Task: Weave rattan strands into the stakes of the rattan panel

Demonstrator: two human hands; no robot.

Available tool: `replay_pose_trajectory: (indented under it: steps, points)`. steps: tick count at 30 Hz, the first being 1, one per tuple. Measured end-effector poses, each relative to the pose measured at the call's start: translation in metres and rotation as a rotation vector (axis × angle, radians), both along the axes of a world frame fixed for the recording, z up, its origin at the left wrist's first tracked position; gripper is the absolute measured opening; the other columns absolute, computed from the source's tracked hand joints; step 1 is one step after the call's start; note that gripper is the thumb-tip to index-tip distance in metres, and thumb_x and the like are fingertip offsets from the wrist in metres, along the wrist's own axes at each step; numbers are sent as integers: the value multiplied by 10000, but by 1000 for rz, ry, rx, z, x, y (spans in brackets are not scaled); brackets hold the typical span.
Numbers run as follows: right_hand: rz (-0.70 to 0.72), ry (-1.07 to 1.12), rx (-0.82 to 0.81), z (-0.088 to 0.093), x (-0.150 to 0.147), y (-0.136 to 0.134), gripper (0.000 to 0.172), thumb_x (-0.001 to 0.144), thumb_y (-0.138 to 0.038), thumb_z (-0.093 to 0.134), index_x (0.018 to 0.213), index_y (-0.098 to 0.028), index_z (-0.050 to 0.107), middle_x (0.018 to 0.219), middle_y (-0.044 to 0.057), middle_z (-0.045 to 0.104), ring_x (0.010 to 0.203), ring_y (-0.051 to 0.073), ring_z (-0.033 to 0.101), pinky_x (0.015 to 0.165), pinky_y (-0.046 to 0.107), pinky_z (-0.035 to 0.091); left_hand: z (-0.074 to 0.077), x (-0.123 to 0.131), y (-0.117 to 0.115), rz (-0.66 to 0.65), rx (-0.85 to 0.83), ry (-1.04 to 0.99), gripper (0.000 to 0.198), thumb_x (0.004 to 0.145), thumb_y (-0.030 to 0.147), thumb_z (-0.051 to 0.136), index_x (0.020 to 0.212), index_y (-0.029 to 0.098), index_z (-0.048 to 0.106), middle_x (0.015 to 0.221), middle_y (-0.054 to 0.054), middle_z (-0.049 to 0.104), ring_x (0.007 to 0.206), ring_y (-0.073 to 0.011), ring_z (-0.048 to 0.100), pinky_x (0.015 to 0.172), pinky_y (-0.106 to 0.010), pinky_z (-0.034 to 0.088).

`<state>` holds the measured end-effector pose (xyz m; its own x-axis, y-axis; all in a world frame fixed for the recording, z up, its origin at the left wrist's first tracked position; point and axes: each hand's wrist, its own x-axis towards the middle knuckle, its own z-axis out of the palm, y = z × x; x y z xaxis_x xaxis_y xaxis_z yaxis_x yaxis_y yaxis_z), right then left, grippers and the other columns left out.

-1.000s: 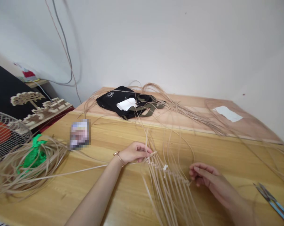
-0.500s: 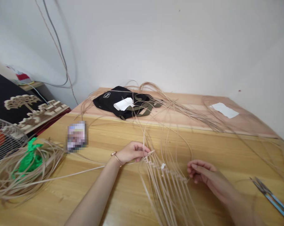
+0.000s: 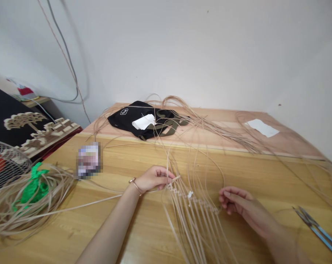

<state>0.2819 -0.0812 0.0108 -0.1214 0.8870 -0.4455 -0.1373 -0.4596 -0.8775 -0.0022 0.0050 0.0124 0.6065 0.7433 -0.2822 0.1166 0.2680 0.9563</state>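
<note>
Weaving [image 3: 200, 202] lies slantwise on the tabletop [image 3: 144, 233] between the hands, its loose strands [image 3: 196, 234] fanning toward the bottom of my view. I have the left hand [image 3: 155, 179] pinching a pale strip [image 3: 177, 179] at the left end, seemingly to keep that corner from slipping. The right hand [image 3: 236, 201] curls beside the opposite end; I cannot tell whether its fingertips grip anything, though its position suggests steadying. Blue-handled snips [image 3: 313, 224] lie to its right, perhaps for easy reach; the coil [image 3: 6, 216] sits far left, out of the way.
</note>
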Motion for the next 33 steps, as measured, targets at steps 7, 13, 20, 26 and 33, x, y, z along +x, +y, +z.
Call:
replay_pose_trajectory:
  steps: [7, 13, 20, 26, 33]
  points:
    - [-30, 28, -6, -2, 2, 2, 120, 693, -291, 620, 728, -177, 627, 665, 6, 601, 564, 84, 523, 484, 185, 397, 1, 0, -1, 8, -8, -5, 255, 625, 267, 642, 796, 80, 614, 517, 16, 532, 388, -20, 395, 389, -152, 293]
    - [-39, 50, -14, -1, 2, 4, 121, 683, -291, 630, 724, -177, 628, 655, 7, 598, 553, 85, 516, 477, 190, 393, 1, 0, 0, 10, -17, -1, 249, 629, 260, 641, 798, 80, 614, 522, 15, 535, 389, -20, 399, 387, -150, 298]
    - [-51, 57, -20, -1, 1, 3, 121, 673, -285, 638, 719, -174, 628, 649, 6, 598, 552, 88, 516, 475, 191, 393, 0, 0, -1, 4, -9, -6, 260, 625, 271, 643, 801, 82, 613, 523, 17, 531, 389, -20, 397, 389, -150, 297]
    - [-51, 49, -32, 3, 1, 1, 135, 656, -301, 645, 704, -176, 628, 628, 7, 587, 542, 96, 511, 464, 197, 391, -1, -1, 1, -18, 13, -16, 295, 624, 309, 642, 814, 85, 615, 513, 23, 515, 393, -21, 389, 391, -152, 283]
    - [-183, -469, 128, 22, -10, 14, 288, 556, -440, 659, 758, -235, 640, 732, 59, 644, 654, 208, 565, 534, 273, 447, -11, 2, -1, -27, 17, -27, 434, 569, 423, 653, 850, 93, 624, 545, 18, 516, 421, -36, 407, 412, -168, 300]
